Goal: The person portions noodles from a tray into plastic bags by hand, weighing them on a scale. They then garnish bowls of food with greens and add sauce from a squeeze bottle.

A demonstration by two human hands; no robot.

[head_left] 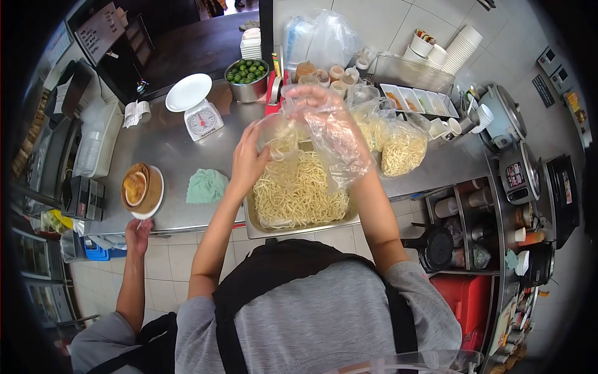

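Observation:
Above a metal tray (250, 225) of pale noodles (305, 199), my left hand (250, 156) grips a clear plastic bag (280, 146) with some noodles inside. My right hand (321, 112) is raised at the bag's top, with a loose clear plastic bag or glove over the hand and wrist. Its fingers are bent together at the bag's opening, partly blurred by the plastic. Filled noodle bags (402, 149) stand to the right of the tray.
At the left, a co-worker's hand (138, 234) holds a plate with a brown bowl (142, 187). A scale (202, 121), green cloth (207, 186), pot of green limes (247, 73), sauce containers (306, 70) and divided topping tray (417, 100) stand on the counter.

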